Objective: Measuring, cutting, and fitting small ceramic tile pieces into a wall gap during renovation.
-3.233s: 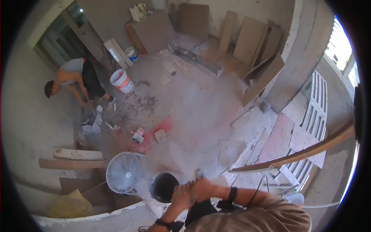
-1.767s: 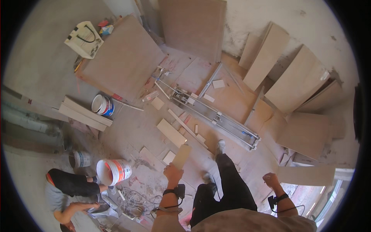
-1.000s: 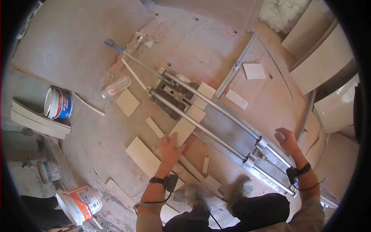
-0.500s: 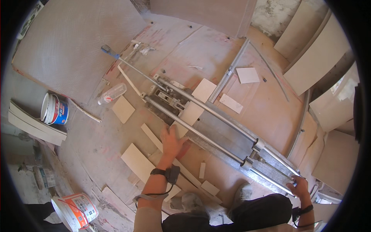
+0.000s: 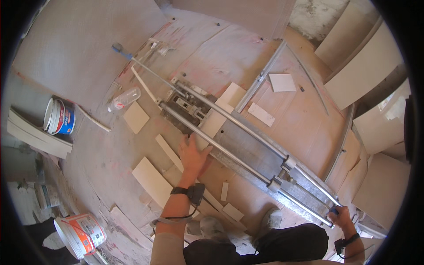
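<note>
A manual tile cutter [image 5: 247,152] with two long steel rails lies slantwise on the floor in front of me. Under its rails, towards the far end, sits a pale tile strip [image 5: 216,124]. My left hand [image 5: 193,155] is at the strip's near end, thumb and fingers spread, with the tile's corner between them. At the lower right, my right hand [image 5: 345,218] is wrapped round the dark handle [image 5: 334,210] of the cutter. The sliding carriage [image 5: 282,174] stands on the rails nearer to my right hand.
Cut tile pieces lie around, among them a wide strip [image 5: 152,179] and a square piece [image 5: 282,82]. Left are a clear plastic bottle [image 5: 124,99], a blue-labelled bucket [image 5: 66,120] and an orange-and-white bucket [image 5: 90,232]. Large tiles [image 5: 366,66] lean at the right.
The whole view has shifted slightly, so most things appear a little further left. Both hands keep their places at the tile strip and the handle.
</note>
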Action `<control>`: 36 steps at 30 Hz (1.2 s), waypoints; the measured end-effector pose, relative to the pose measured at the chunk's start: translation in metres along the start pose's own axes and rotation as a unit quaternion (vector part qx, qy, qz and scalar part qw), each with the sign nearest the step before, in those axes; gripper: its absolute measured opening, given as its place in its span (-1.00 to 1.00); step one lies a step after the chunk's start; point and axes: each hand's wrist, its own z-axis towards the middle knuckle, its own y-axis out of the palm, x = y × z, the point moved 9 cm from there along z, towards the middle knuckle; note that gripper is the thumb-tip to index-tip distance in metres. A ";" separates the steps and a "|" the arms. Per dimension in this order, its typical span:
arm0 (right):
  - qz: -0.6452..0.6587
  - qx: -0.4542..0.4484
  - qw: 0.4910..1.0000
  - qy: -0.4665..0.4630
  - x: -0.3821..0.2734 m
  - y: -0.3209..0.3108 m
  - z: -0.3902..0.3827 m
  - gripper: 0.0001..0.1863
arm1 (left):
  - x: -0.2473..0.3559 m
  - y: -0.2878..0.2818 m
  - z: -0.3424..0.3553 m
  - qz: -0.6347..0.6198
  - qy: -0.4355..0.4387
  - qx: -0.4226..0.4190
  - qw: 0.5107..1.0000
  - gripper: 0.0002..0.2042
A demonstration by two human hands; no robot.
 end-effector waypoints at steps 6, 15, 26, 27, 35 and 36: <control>0.061 -0.071 0.993 -0.075 -0.150 -0.014 0.039 -0.71 | -0.015 0.000 -0.001 -0.050 -0.004 -0.058 0.997 -0.15; 0.043 -0.043 0.941 -0.332 -0.393 -0.024 0.107 -0.54 | -0.022 0.007 0.000 -0.028 0.041 -0.074 0.996 -0.08; 0.067 0.008 0.931 -0.360 -0.411 -0.015 0.120 -0.56 | -0.021 0.011 -0.004 -0.001 0.065 -0.042 0.997 -0.15; 0.056 0.009 0.934 -0.353 -0.410 -0.014 0.121 -0.56 | -0.021 0.011 -0.004 -0.003 0.065 -0.043 0.997 -0.15; 0.061 0.014 0.931 -0.361 -0.410 -0.011 0.122 -0.58 | -0.024 0.010 -0.005 -0.029 0.058 -0.044 0.997 -0.18; 0.065 0.021 0.928 -0.367 -0.411 -0.012 0.122 -0.56 | -0.025 0.010 -0.005 -0.026 0.058 -0.042 0.997 -0.18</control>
